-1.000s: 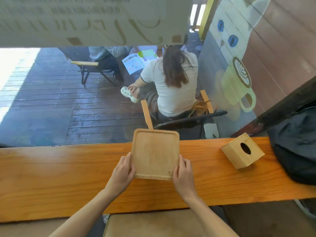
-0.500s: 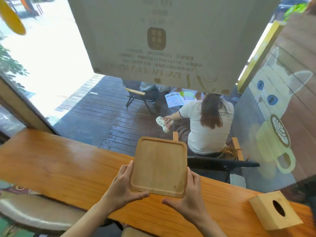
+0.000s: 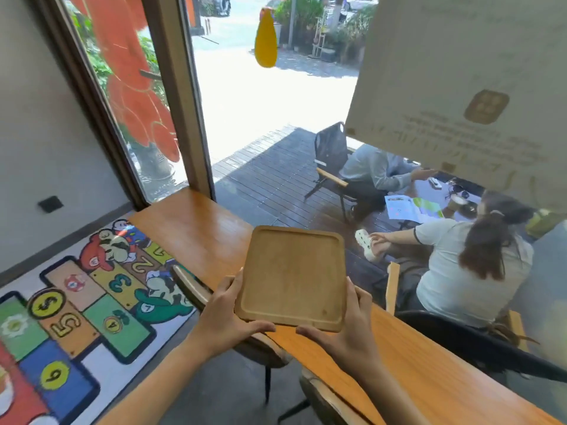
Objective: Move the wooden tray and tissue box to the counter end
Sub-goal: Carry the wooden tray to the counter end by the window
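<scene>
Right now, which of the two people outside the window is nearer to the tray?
The person in the white top, sitting back to the glass just right of the tray. The one in pale blue sits farther out on the deck.

Both bare forearms reach in from near edge, converging toward centre. Left hand [image 3: 225, 314] clamps near-left corner of wooden tray [image 3: 293, 276]: thumb on near rim, fingers along left edge. Right hand [image 3: 346, 329] mirrors at near-right corner, thumb on near rim, fingers up right edge. Wrists straight.

Bare counter [image 3: 196, 228] up to window frame [image 3: 181, 96]
</scene>
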